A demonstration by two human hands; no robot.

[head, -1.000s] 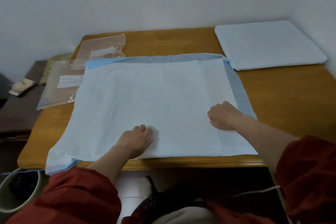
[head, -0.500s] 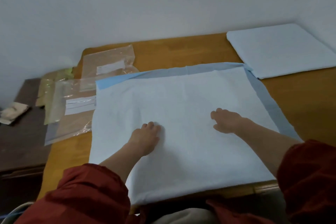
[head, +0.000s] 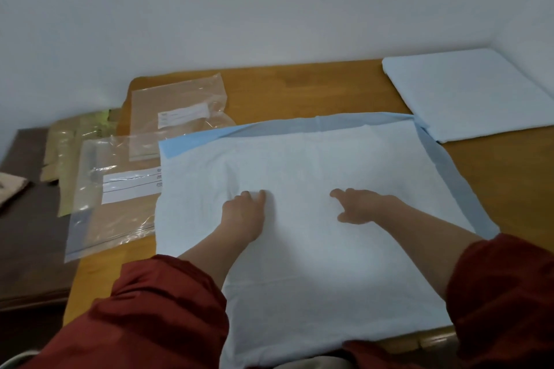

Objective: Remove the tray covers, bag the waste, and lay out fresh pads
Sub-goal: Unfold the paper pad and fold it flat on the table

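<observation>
Fingers (head: 254,195) of the left hand (head: 244,214) and right hand (head: 361,207) are laid flat, loosely spread, on the unfolded pad (head: 299,156), which is stretched across the wooden table (head: 299,84). Laying-out is judged to be in hand; creases should next be smoothed outward to its edges.

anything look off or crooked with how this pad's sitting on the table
Yes. The spread pad looks slightly crooked on the table: its near edge hangs over the front, its left edge covers part of a clear plastic bag, and its far right corner meets the folded pad.
</observation>
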